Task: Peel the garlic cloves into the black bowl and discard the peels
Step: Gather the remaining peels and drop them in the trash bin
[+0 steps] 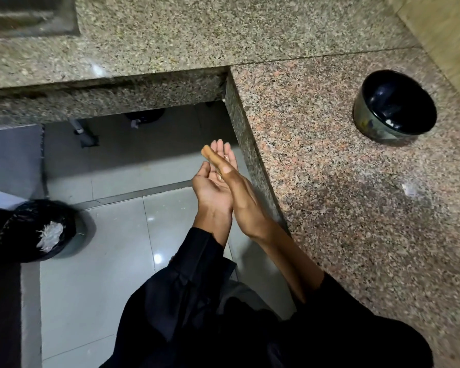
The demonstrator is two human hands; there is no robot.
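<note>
Left hand: palm turned up, fingers straight and together, held over the floor just beside the edge of the counter; holds nothing that can be made out, though a few small pale flecks show near the fingers, too small to tell what they are
Right hand: fingers straight, laid edge-on across the left palm, touching it; grips nothing
Sleeves: black, loose, covering both forearms from partway up; the right forearm bare nearer the wrist
Black bowl: upright on the pinkish granite counter, toward its far right, well apart from the hands; glossy dark inside, with a small white bit near the lower inner rim; contents otherwise not discernible
Pale scrap: small, whitish, lying on the counter between the bowl and the near edge; blurred
Bin: round, lined with a black bag, standing on the floor at the left, well apart from the hands; a whitish crumpled mass sits inside
Grey granite counter: runs across the top, meeting the pinkish one at a corner; a sink edge shows at the top left
Floor: pale glossy tiles, with light reflections; pipework visible under the grey counter
</note>
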